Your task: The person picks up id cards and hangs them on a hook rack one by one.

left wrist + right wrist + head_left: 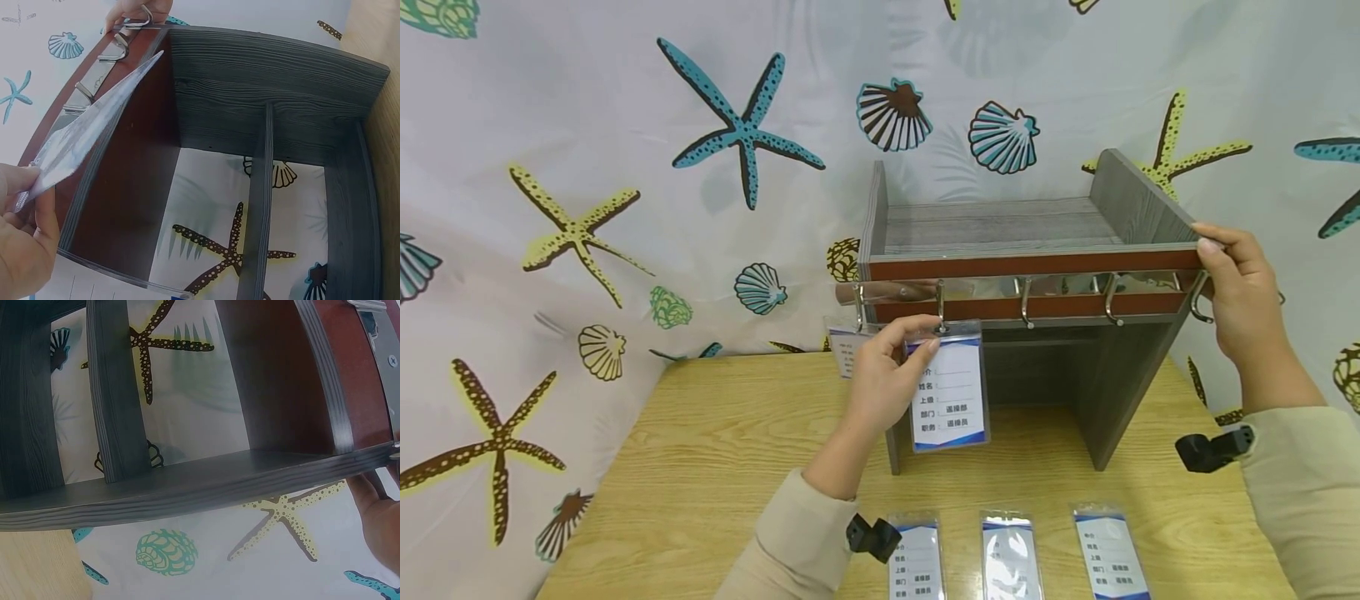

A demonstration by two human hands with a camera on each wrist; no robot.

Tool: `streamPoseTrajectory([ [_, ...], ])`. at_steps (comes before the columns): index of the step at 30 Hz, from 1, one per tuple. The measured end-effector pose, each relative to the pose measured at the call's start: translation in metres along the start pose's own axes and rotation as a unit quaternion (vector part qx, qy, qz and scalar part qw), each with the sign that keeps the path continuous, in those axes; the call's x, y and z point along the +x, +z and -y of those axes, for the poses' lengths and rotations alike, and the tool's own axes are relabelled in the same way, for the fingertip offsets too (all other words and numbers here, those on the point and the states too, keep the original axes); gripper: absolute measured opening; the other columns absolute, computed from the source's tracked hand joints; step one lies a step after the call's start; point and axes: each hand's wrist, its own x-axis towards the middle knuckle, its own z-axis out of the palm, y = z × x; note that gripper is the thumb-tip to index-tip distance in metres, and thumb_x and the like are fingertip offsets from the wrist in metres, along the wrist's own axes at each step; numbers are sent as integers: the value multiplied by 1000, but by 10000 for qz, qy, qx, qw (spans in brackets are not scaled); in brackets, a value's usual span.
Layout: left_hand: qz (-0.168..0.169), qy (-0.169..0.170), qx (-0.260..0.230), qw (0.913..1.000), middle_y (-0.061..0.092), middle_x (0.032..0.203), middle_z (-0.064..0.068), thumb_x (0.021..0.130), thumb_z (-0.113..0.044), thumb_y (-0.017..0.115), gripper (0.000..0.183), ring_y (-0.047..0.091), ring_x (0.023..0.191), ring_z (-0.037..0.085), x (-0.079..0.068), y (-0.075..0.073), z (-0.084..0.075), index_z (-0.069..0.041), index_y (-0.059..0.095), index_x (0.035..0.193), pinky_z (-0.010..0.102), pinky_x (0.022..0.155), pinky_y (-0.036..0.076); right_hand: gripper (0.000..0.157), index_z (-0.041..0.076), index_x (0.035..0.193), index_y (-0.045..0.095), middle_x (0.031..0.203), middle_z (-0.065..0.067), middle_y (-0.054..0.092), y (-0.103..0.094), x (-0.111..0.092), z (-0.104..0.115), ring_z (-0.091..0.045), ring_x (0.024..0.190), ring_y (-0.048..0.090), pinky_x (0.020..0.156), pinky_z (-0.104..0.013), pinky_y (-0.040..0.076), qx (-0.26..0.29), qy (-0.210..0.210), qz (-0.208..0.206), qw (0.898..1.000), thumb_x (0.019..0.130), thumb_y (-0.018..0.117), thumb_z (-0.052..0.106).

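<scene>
In the head view my left hand (887, 375) pinches the top of a clear-sleeved badge card (951, 392) between thumb and fingers. The card's top edge is right at the second metal hook (941, 304) of a grey wooden shelf (1000, 225) with a reddish-brown front. The left wrist view shows the same card (94, 131) tilted in front of the hook rail. Another badge card (842, 354) hangs by the leftmost hook, partly behind my left hand. My right hand (1247, 292) grips the shelf's upper right front corner, thumb in front, fingers over the side panel.
Along the front of the wooden table (737, 433) lie three more badge cards, left (916, 558), middle (1011, 558) and right (1111, 554). More hooks (1026, 304) line the rail to the right. A curtain (625, 100) printed with starfish and shells hangs behind.
</scene>
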Motion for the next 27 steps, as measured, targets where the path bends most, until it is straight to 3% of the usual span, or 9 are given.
streamPoseTrajectory([
  [4, -19, 181, 33, 9998, 61, 89, 0, 82, -8, 58, 21, 33, 49, 10, 1, 1, 5, -10, 61, 102, 20, 44, 29, 26, 7, 114, 51, 95, -2, 54, 0, 0, 0, -9, 83, 51, 70, -18, 38, -5, -13, -11, 10000, 90, 46, 14],
  [11, -129, 1152, 66, 9932, 61, 85, 4, 83, -4, 56, 20, 37, 48, 9, 4, 4, 16, -6, 61, 102, 22, 43, 31, 25, 7, 114, 51, 94, -1, 54, 1, 0, 0, -9, 82, 51, 69, -18, 39, 64, -40, -31, 10000, 90, 45, 13],
  [14, -214, 1387, 134, 9900, 61, 85, 5, 83, -3, 56, 19, 39, 49, 9, 5, 6, 19, -5, 61, 102, 22, 43, 31, 25, 7, 113, 51, 94, -2, 54, 1, 0, 0, -9, 81, 52, 69, -18, 39, 98, -54, -29, 9999, 90, 45, 13],
  [22, -350, 1447, 207, 9886, 61, 85, 7, 82, -1, 56, 18, 43, 54, 9, 7, 8, 20, -4, 61, 99, 21, 44, 32, 25, 6, 113, 51, 94, -2, 54, 1, 0, -1, -9, 82, 52, 69, -18, 39, 163, -57, -31, 9998, 90, 45, 13],
  [27, -387, 1542, 49, 9873, 61, 86, 8, 83, -3, 55, 24, 40, 53, 10, 6, 8, 29, -4, 56, 107, 22, 44, 32, 26, 7, 114, 51, 95, -2, 53, 0, 0, -1, -9, 83, 51, 70, -18, 38, 49, 2, -34, 10000, 90, 46, 15],
])
